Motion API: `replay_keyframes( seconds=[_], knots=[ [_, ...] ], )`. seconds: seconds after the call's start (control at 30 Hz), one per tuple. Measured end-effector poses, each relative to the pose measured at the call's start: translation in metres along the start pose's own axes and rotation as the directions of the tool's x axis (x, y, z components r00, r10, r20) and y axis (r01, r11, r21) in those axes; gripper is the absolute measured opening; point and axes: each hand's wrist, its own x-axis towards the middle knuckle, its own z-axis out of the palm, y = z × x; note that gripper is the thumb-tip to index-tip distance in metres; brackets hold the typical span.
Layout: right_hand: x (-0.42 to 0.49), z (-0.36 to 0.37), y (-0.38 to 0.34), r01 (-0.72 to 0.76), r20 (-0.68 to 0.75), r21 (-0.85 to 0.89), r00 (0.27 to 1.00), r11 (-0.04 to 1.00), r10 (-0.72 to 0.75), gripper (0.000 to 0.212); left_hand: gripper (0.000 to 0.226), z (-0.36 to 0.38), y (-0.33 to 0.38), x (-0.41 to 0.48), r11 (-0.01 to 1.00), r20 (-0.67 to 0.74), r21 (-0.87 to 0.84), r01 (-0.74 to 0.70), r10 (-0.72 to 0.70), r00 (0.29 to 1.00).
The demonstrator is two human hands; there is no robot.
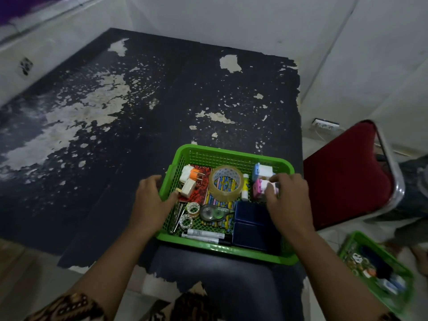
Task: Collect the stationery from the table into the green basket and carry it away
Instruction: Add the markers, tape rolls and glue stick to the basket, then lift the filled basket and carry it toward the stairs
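Both hands at green basket rims.

The green basket, a mesh-walled tray packed with tape rolls, markers, a glue stick, plugs and blue boxes, sits level between the fingers at both side rims.

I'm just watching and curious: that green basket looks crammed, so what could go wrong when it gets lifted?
The green plastic basket overhangs the peeling black table; it might tip toward the lap. The left hand only rests on the rim, and the right hand is on the pink-and-white block, so neither grips firmly. The loose clear tape roll could tumble out.
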Motion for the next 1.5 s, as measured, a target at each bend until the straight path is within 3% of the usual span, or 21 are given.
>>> replay_keyframes(
  seconds=[0.1, 0.23, 0.3, 0.57, 0.8, 1.03, 1.23, 1.5],
  knots=[
    [-0.014, -0.007, 0.025, -0.208, -0.021, -0.008, 0.978, 0.978, 0.208, 0.033, 0.027, 0.000, 0.000, 0.001, 0.983, 0.083, -0.051, 0.177, -0.172, 0.982],
    [-0.033, -0.006, 0.039, -0.473, 0.195, 0.188, 0.877, 0.861, 0.440, 0.029, 0.031, 0.006, -0.004, -0.005, 0.977, 0.057, -0.067, 0.202, -0.198, 0.978],
    [-0.041, -0.001, 0.042, -0.498, 0.243, 0.237, 0.862, 0.834, 0.445, 0.024, 0.034, 0.008, -0.005, -0.010, 0.975, 0.058, -0.113, 0.192, -0.186, 0.981],
    [-0.036, 0.002, 0.042, -0.436, 0.087, 0.366, 0.896, 0.823, 0.435, 0.013, 0.032, 0.002, 0.000, -0.012, 0.963, -0.006, -0.195, 0.188, -0.193, 0.981],
    [-0.018, -0.010, 0.022, -0.320, 0.073, 0.511, 0.941, 0.798, 0.330, 0.013, 0.033, -0.030, 0.012, -0.020, 0.949, -0.090, -0.265, 0.173, -0.203, 0.975],
    [0.013, -0.035, -0.037, -0.235, 0.151, 0.727, 0.971, 0.646, 0.183, 0.012, 0.026, -0.104, 0.009, -0.041, 0.904, -0.206, -0.405, 0.139, -0.239, 0.949],
    [0.017, -0.053, -0.122, -0.234, 0.275, 0.823, 0.962, 0.518, -0.001, 0.005, 0.018, -0.188, -0.003, -0.080, 0.852, -0.363, -0.516, 0.090, -0.313, 0.878],
    [-0.015, -0.062, -0.248, -0.147, 0.341, 0.822, 0.900, 0.550, -0.270, 0.006, 0.018, -0.304, -0.038, -0.174, 0.844, -0.532, -0.533, 0.064, -0.392, 0.751]
  ],
)
